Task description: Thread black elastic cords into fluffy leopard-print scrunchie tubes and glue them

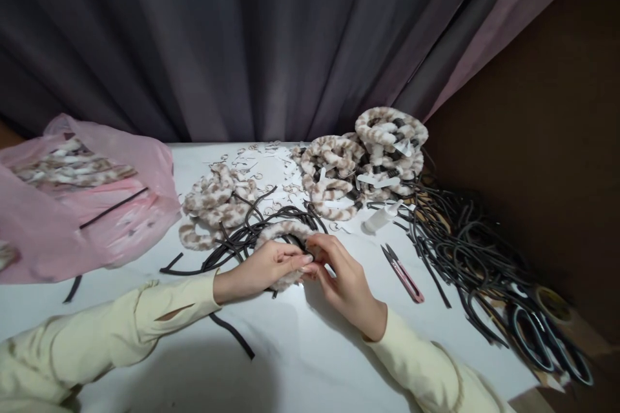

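A fluffy white-and-brown plush tube (287, 230), curved into a ring, is held between my two hands over the table. My left hand (264, 269) is closed on its near left side, thumb and fingers pinched together. My right hand (341, 277) pinches at the ring's right side, its fingertips meeting those of my left. The exact spot under the fingertips is hidden. Black cords (237, 242) lie in a loose bundle just behind and left of my hands. One short black cord piece (233, 335) rests nearer to me.
At left sits a pink plastic bag (145, 161) with plush tubes. Behind lie loose plush tubes (220, 197), small metal hooks and a stack of plush rings (390, 129). To the right are a small white bottle (380, 218), thread snips (404, 276), a black cord heap (455, 239) and scissors (533, 339).
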Demonstrator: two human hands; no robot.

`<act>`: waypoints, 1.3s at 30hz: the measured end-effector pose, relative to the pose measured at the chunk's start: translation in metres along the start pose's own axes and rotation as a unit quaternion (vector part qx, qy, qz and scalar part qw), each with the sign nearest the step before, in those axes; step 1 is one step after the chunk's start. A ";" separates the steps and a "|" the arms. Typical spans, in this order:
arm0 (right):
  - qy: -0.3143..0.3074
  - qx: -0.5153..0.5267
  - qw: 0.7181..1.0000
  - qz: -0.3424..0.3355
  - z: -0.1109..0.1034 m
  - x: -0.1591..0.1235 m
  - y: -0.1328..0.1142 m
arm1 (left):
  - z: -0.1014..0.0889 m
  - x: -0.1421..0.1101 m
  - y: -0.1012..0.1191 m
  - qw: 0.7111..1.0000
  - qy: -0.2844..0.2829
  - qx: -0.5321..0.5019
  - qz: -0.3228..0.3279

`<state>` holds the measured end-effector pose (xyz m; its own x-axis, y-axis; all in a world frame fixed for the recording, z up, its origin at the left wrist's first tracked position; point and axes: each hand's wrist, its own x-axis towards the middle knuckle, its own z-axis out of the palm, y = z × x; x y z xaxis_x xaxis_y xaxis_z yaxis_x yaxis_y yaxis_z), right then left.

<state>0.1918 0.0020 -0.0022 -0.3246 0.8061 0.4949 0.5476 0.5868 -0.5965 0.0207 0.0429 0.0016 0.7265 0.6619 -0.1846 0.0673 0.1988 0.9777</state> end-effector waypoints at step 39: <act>-0.036 -0.145 0.979 -0.140 -0.002 0.002 0.006 | -0.003 0.005 -0.005 0.985 0.067 -0.141 -0.075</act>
<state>0.1957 0.0072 -0.0032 -0.5417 0.6260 0.5609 0.6219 0.7475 -0.2337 0.0223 0.0472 -0.0041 0.6241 0.6961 -0.3548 -0.0390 0.4813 0.8757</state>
